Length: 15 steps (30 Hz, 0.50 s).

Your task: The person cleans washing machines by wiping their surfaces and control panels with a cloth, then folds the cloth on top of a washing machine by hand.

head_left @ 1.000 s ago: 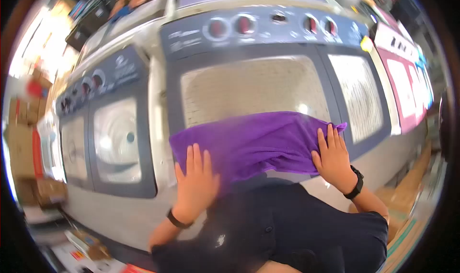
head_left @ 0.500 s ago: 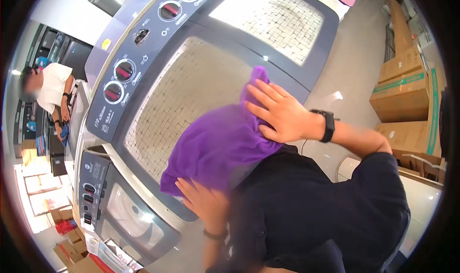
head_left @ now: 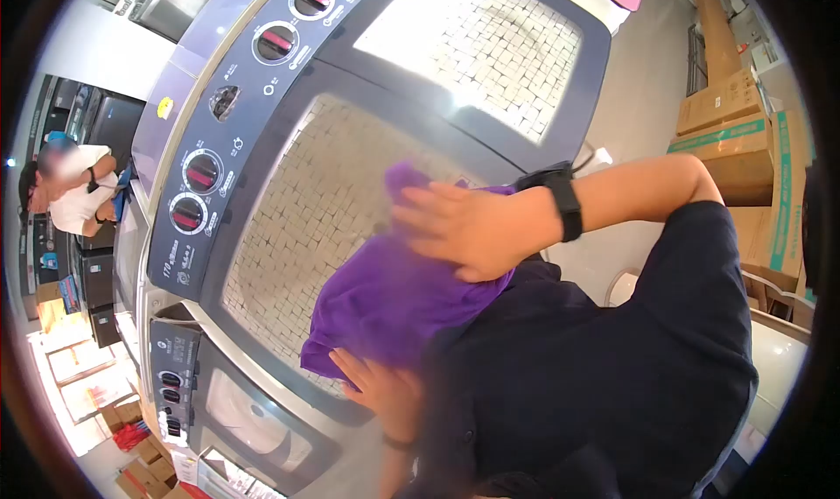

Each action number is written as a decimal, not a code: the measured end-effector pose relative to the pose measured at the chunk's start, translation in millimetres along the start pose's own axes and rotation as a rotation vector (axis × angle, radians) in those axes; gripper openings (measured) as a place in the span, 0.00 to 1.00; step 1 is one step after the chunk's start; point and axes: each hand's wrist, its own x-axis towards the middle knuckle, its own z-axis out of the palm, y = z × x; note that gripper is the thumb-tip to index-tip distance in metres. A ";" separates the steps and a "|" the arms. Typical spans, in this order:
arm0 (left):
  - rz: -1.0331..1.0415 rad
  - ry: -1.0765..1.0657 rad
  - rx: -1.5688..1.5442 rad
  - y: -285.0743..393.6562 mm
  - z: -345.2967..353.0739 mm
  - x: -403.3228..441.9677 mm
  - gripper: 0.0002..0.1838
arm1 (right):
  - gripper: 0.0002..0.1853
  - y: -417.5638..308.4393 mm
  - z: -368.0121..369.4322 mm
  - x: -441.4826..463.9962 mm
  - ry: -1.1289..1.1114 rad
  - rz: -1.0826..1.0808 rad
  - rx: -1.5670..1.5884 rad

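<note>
A bunched purple cloth (head_left: 372, 298) lies on the near edge of a washing machine's dark lid (head_left: 289, 201). My right hand (head_left: 472, 228), with a black watch on the wrist, rests flat across the cloth's upper part. Its fingers are stretched out and a little blurred. A corner of cloth sticks up beyond the fingertips. At the cloth's lower edge, my left hand (head_left: 381, 390) lies with fingers extended, the tips by the fabric; part of that hand is blurred.
The machine's control panel (head_left: 206, 166) with several knobs runs along its far side. A second washing machine (head_left: 241, 403) stands to the left. Another person (head_left: 79, 179) in a white top is at the far left. Cardboard boxes (head_left: 726, 149) are stacked at right.
My right hand has slid inward across the cloth, and the cloth's upper end has bunched with it. My left hand stays by the lower edge. The view has shifted; the other person has changed posture.
</note>
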 end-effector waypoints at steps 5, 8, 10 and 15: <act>0.006 0.048 -0.017 10.0 0.9 3.4 0.28 | 0.37 18.5 27.1 43.5 0.171 -0.249 0.122; -0.016 0.076 -0.055 10.6 4.9 -1.9 0.31 | 0.35 23.0 32.1 52.8 0.194 -0.339 0.146; -0.030 0.103 -0.081 9.8 10.7 -1.6 0.35 | 0.33 30.5 32.3 58.0 0.195 -0.397 0.161; -0.177 0.069 -0.093 55.3 -1.0 18.5 0.31 | 0.26 53.6 41.1 77.6 0.319 -0.568 0.285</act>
